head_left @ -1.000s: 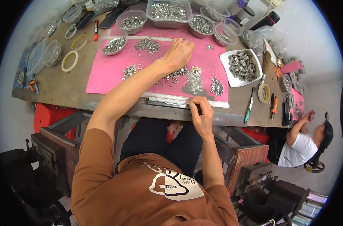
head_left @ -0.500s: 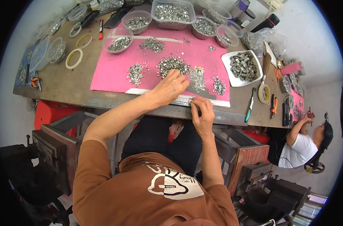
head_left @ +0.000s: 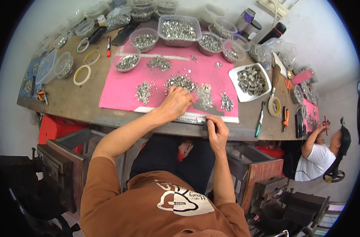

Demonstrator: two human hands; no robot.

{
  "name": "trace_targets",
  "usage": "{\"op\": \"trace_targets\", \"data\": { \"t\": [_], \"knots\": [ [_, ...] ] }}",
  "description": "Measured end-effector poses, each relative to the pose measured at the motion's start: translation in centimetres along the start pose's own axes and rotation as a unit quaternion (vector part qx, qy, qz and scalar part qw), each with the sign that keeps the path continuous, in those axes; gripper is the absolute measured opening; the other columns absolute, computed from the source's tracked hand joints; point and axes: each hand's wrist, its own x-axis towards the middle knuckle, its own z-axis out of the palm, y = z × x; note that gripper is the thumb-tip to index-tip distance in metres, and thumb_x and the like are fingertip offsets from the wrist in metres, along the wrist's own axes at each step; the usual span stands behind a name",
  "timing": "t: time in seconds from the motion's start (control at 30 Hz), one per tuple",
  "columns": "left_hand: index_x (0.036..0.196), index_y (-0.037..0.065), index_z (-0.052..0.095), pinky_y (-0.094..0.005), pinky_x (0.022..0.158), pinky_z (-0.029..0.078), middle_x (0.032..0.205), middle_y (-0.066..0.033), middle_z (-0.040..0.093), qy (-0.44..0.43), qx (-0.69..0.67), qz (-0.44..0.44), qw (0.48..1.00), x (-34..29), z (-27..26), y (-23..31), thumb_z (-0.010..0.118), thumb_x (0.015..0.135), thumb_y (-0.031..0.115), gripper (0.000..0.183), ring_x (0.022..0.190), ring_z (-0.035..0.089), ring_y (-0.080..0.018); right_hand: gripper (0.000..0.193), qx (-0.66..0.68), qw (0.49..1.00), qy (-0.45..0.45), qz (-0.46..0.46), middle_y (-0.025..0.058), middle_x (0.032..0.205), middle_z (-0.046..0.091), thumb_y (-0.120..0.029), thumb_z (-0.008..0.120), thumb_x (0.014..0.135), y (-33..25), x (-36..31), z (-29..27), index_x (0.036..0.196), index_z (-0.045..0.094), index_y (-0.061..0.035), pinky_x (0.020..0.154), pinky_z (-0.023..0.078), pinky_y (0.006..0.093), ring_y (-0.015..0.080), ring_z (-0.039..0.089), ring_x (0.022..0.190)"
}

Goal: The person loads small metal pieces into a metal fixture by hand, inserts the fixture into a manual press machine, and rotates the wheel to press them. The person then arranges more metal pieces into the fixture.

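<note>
My left hand (head_left: pixel 174 104) reaches over the pink mat (head_left: pixel 120 94), its fingers bent down at the near side of a pile of small silvery metal pieces (head_left: pixel 182 82). What its fingertips pinch is hidden. Just right of it lies a heap of thin, bright slivers (head_left: pixel 204 96). At the table's front edge my right hand (head_left: pixel 218 134) is closed, thumb against fingers, around something dark and small that I cannot name. It rests by the right end of a narrow metal strip (head_left: pixel 189 117) lying along the mat's white front border.
Tubs of metal bits (head_left: pixel 179 32) line the mat's back. A white dish (head_left: pixel 249 83) holds darker metal parts. Tape rolls (head_left: pixel 82 75), a green-handled brush (head_left: pixel 260 119) and orange pliers (head_left: pixel 285 119) lie on the table. Another person (head_left: pixel 316 154) sits at the right.
The whole view has tilted, so the table sits lower in the picture. My right hand has shifted slightly right along the edge; my left hand stays by the pile.
</note>
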Motion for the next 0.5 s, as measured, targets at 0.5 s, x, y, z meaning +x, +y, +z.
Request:
{"op": "trace_targets", "data": {
  "t": [0.5],
  "knots": [
    [0.092,0.008,0.073,-0.0452,0.098,0.036,0.090,-0.0069,0.064,-0.030,0.070,0.021,0.997,0.1,-1.3,0.6,0.072,0.087,0.013,0.007,0.095,0.057,-0.0252,0.008,0.004,1.000,0.010,0.008,0.0113,0.096,0.072,-0.003,0.066,0.095,0.3,-0.1,0.2,0.099,0.071,0.0022,0.081,0.052,0.0316,0.0212,0.068,0.088]
  ]
}}
